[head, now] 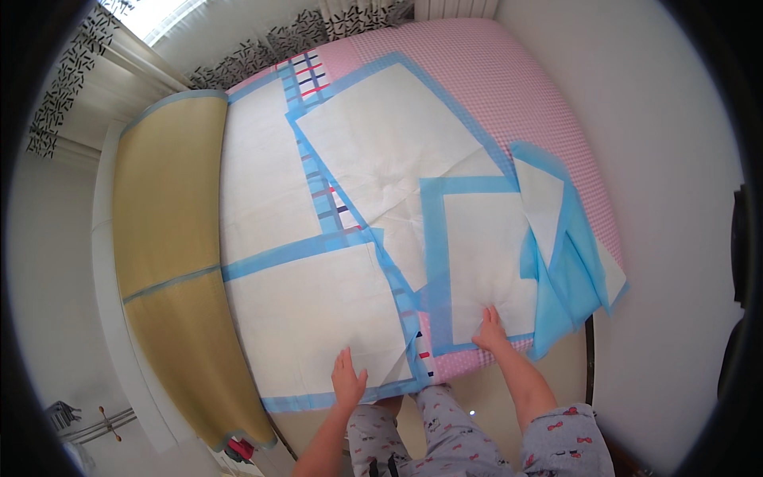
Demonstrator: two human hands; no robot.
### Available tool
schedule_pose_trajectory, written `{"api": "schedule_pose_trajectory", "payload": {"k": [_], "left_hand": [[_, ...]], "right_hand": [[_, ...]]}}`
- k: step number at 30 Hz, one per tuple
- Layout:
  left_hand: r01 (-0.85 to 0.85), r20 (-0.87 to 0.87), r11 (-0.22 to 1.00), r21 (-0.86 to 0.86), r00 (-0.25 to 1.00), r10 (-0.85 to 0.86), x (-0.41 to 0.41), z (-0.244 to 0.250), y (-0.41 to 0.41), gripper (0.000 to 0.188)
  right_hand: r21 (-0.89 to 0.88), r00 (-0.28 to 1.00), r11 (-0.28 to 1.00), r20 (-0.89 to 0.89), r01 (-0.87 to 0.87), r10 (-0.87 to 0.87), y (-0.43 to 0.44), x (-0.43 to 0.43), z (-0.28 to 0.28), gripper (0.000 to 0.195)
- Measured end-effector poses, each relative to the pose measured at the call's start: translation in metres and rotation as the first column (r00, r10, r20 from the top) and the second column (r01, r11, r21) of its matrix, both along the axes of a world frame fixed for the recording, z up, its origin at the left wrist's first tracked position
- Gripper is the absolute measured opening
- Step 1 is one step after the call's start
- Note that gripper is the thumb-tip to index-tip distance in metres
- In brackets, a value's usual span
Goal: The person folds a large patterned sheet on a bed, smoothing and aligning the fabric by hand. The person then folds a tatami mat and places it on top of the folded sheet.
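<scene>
White disposable underpads with blue borders cover much of a bed with a pink checked sheet point(477, 53). My left hand point(349, 378) rests flat, holding nothing, on the near edge of one underpad point(316, 304). My right hand point(492, 331) lies on a second underpad point(486, 250), with its fingers pointing away from me and nothing gripped. That pad's right portion point(572, 262) is bunched and folded, showing its blue underside. Beneath it, partly covered, a larger underpad point(381, 137) lies at an angle. Another underpad point(265, 173) is spread flat at the far left.
A tan mat point(170, 197) with grey-blue edging lies along the bed's left side. Patterned curtains point(256, 56) hang beyond the far edge. A white wall point(650, 208) stands close on the right. Striped red, white and blue fabric point(310, 68) shows between pads.
</scene>
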State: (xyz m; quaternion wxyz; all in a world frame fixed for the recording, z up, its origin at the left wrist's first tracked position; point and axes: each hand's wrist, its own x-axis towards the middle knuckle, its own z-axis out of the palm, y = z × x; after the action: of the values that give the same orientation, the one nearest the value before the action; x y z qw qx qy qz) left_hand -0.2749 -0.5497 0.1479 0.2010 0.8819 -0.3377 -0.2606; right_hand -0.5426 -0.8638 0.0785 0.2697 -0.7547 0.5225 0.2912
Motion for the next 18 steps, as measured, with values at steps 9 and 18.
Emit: {"api": "schedule_pose_trajectory", "payload": {"k": [9, 18], "left_hand": [[0.060, 0.147, 0.997, 0.057, 0.987, -0.068, 0.104, -0.021, -0.080, 0.076], [0.153, 0.343, 0.975, 0.162, 0.918, -0.201, 0.214, -0.069, -0.176, 0.075]], "right_hand": [[-0.246, 0.971, 0.968, 0.218, -0.041, 0.097, -0.085, 0.095, 0.005, 0.062], [-0.071, 0.970, 0.996, 0.232, -0.059, 0.074, -0.184, 0.254, -0.011, 0.097]]}}
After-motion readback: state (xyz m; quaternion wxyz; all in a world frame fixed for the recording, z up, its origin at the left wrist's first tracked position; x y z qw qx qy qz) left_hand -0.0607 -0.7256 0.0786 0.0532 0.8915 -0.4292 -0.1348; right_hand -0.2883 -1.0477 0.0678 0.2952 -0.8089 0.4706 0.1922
